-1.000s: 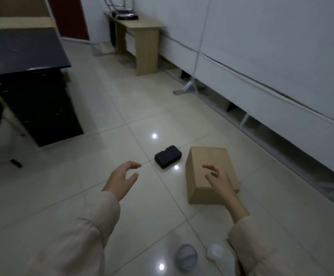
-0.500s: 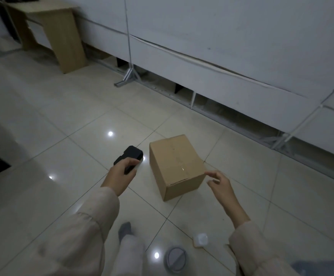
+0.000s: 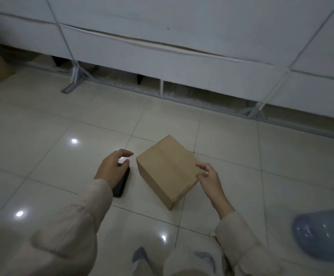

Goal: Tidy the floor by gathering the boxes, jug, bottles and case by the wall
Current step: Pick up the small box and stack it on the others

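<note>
Pale glossy floor tiles (image 3: 42,156) run up to a white panelled wall (image 3: 202,36), its lower edge raised on grey metal framing (image 3: 73,78) with a dark gap beneath. Sealed with tape along its top, a brown cardboard box (image 3: 166,168) sits on the tiles well short of that wall, turned corner-on to the person crouching over it. Far to the box's right, at the frame's edge, lies a blurred bluish translucent container (image 3: 325,234), possibly the jug. Cream sleeves (image 3: 78,226) reach in from below. Right of the box, the right hand (image 3: 210,178) hovers at its near corner, fingers spread and curled, closed on nothing; whether they touch the cardboard is unclear. Left of the box, the left hand (image 3: 110,168) arches over a small black case (image 3: 122,182) lying flat on the floor just beside the box, fingers apart and not yet clasped around it.
</note>
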Available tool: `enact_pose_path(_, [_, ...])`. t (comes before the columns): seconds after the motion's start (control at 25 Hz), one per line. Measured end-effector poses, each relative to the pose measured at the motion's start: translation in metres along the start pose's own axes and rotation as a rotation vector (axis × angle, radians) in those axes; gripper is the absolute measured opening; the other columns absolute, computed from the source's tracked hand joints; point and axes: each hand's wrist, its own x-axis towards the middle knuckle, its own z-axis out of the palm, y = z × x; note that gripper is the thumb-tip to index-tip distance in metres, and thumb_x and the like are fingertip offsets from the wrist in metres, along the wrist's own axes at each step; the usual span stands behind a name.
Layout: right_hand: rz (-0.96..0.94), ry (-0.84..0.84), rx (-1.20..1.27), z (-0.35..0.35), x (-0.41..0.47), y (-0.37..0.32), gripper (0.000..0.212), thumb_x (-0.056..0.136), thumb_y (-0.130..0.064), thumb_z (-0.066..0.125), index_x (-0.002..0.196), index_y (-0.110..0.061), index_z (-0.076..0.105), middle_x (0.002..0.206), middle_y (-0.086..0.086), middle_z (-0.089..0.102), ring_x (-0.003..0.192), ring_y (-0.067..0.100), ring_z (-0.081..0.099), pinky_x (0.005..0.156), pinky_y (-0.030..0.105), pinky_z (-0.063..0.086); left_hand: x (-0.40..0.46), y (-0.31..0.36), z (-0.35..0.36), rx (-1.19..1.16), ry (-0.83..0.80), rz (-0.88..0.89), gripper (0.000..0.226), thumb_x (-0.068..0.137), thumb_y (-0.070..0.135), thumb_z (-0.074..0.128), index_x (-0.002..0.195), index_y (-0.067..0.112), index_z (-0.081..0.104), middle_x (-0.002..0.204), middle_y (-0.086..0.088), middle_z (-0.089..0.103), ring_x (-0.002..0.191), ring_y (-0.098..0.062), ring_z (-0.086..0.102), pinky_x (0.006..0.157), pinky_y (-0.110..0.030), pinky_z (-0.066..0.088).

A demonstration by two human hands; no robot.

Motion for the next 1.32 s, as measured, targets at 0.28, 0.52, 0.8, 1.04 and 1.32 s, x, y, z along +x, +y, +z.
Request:
enact_pose_path(0.28, [0.147,0.154,0.047,0.028,0.057,0.017,0.038,0.087,0.000,0.048,0.124,-0.009,0.048,0.136,0.011,0.046,0.127,0.027,0.043,0.093,0.028,0.036,0.116,-0.006,0.020,0.059,-0.143,0.083,0.027,0.092,0.008,0.047,0.115,0.013,0.060,0.120,0.001,0.058,0.115,-0.014,0.049,0.097,-0.024,0.033])
enact_pose_path(0.52, [0.337,0.250,0.077,0.056,0.108,0.046,0.042,0.085,0.001,0.051,0.126,-0.007,0.044,0.138,0.015,0.043,0.131,0.027,0.039,0.093,0.024,0.030,0.195,-0.030,0.065,0.150,-0.322,0.097,0.030,0.093,0.013,0.047,0.122,0.014,0.054,0.128,-0.005,0.056,0.120,-0.022,0.049,0.100,-0.032,0.036])
enact_pose_path(0.8, [0.497,0.352,0.068,0.106,0.199,0.114,0.051,0.084,-0.001,0.055,0.132,-0.006,0.038,0.136,0.013,0.042,0.126,0.023,0.040,0.089,0.019,0.029,0.298,-0.105,0.150,0.321,-0.473,0.148,0.038,0.091,0.017,0.051,0.128,0.012,0.046,0.130,-0.011,0.051,0.120,-0.030,0.043,0.098,-0.039,0.038])
enact_pose_path(1.04, [0.689,0.469,0.119,0.151,0.274,0.212,0.058,0.083,-0.007,0.058,0.135,-0.005,0.033,0.137,0.015,0.041,0.126,0.029,0.042,0.105,0.039,0.038,0.392,-0.192,0.243,0.468,-0.505,0.168,0.056,0.084,0.020,0.062,0.134,0.007,0.040,0.135,-0.019,0.043,0.122,-0.038,0.040,0.097,-0.049,0.038])
enact_pose_path(1.32, [0.837,0.654,0.172,0.187,0.313,0.277,0.066,0.074,-0.031,0.068,0.128,-0.012,0.036,0.134,0.008,0.045,0.119,0.034,0.049,0.100,0.053,0.040,0.447,-0.265,0.310,0.435,-0.585,-0.205,0.094,0.075,0.040,0.071,0.144,0.005,0.018,0.148,-0.021,0.030,0.133,-0.040,0.033,0.109,-0.053,0.030])
